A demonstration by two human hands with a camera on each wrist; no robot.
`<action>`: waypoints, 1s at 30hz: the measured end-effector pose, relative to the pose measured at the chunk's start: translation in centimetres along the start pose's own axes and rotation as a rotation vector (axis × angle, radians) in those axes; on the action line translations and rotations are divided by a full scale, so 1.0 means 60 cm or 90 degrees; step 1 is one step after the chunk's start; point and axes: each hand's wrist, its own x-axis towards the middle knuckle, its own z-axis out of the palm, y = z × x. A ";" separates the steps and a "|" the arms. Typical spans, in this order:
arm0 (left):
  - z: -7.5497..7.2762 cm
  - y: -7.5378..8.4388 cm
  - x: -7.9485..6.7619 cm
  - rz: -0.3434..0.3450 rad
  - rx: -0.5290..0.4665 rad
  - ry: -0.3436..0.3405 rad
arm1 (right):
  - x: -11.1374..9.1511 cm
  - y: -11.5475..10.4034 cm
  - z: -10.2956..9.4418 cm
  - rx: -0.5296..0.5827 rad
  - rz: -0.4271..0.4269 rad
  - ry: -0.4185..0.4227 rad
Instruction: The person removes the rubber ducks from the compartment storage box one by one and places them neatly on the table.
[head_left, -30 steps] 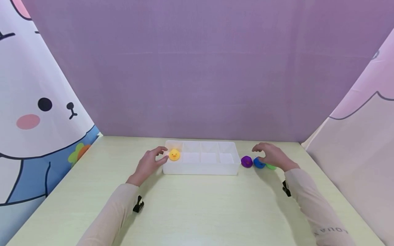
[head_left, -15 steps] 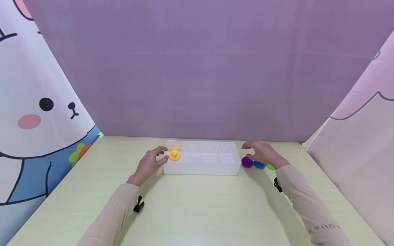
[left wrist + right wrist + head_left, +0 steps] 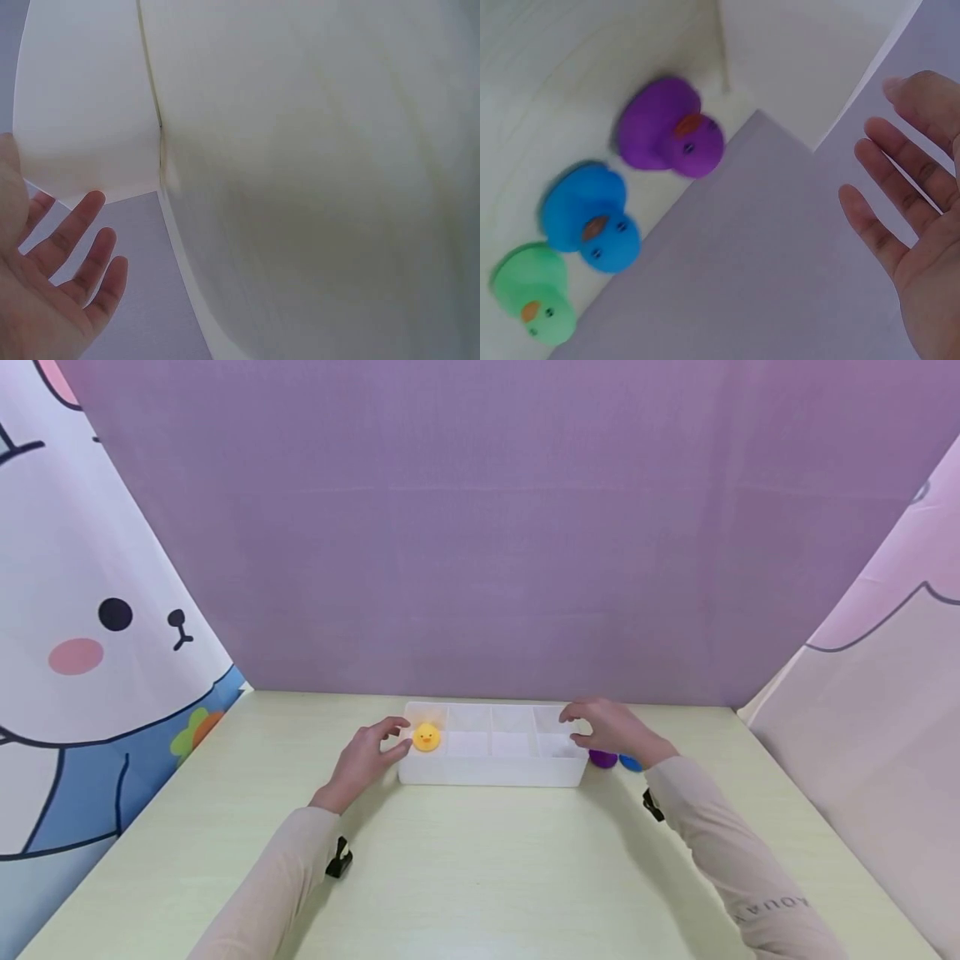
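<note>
A white divided box [image 3: 491, 772] stands on the table, with a yellow rubber duck [image 3: 427, 737] in its leftmost compartment. My left hand [image 3: 363, 762] is at the box's left end, thumb and fingers apart around the rim; whether it touches is unclear. Above the right end compartment is my right hand [image 3: 611, 729], its fingers loosely bent and holding nothing. Just right of the box, partly behind that hand, are a purple duck [image 3: 603, 759] and a blue duck [image 3: 631, 763]. A green duck [image 3: 534, 292] shows beside them in the right wrist view only.
The pale table [image 3: 480, 868] reaches back to a purple cloth wall [image 3: 480, 543]. Printed cartoon curtains hang at the left [image 3: 127, 568] and right [image 3: 900, 718]. Thin dividers split the box into several compartments.
My right hand has moved left, from over the blue and green ducks, past the purple one, to the box's right end. The left hand and the yellow duck have stayed in place.
</note>
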 end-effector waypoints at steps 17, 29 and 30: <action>-0.003 -0.001 -0.001 -0.008 0.003 0.001 | 0.062 -0.059 0.030 -0.016 -0.112 0.026; -0.003 -0.004 -0.001 -0.006 0.003 0.000 | 0.111 -0.105 0.040 -0.032 -0.133 0.004; -0.003 -0.004 -0.001 -0.006 0.002 0.000 | 0.115 -0.108 0.042 -0.033 -0.136 0.005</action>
